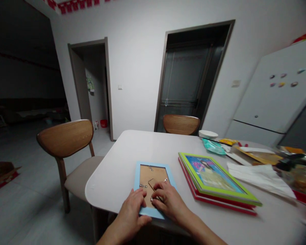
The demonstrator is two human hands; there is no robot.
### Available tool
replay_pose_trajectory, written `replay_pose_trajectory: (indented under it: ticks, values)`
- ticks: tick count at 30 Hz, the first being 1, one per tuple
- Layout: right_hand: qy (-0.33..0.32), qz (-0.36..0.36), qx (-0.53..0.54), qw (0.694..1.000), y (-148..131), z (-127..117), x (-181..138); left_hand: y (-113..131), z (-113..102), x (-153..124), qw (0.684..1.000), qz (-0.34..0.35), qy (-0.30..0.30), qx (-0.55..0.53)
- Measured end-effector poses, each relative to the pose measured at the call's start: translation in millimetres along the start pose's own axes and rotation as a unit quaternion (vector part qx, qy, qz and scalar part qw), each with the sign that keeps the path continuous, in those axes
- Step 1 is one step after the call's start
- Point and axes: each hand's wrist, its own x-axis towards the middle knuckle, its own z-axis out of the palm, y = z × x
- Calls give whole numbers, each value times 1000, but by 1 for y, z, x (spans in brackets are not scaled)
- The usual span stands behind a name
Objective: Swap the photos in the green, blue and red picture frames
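Observation:
A light-blue picture frame (pixel 137 175) lies face down on the table, its brown backing board (pixel 146 175) facing up. Small metal clips (pixel 151 168) sit around the board's edges. My left hand (pixel 134 209) is closed over the frame's near left corner, fingers on the rim and thumb by the front edge. With curled fingers, my right hand (pixel 168 200) pinches a small metal clip (pixel 151 199) near the board's lower end. A thin dark bent line crosses the board by these fingers; whether it is a cut or a wire I cannot tell.
Right of the frame, a green picture frame (pixel 201 183) with a picture rests on a red one (pixel 193 194). Beyond lie white paper (pixel 260 175), a teal packet (pixel 213 146) and a white bowl (pixel 208 134). Wooden chairs (pixel 68 136) stand at the table's left and far sides.

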Motion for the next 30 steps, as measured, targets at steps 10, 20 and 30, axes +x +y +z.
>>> replay_pose_trajectory:
  ticks: [10,20,30]
  values:
    - [4,22,-52,998,-8,12,40,8,-1,0,1000,3,23,9]
    - [32,66,-85,994,-10,19,52,5,2,0,999,-10,24,19]
    - [64,164,-126,976,39,15,69,7,6,-1,1000,5,-1,5]
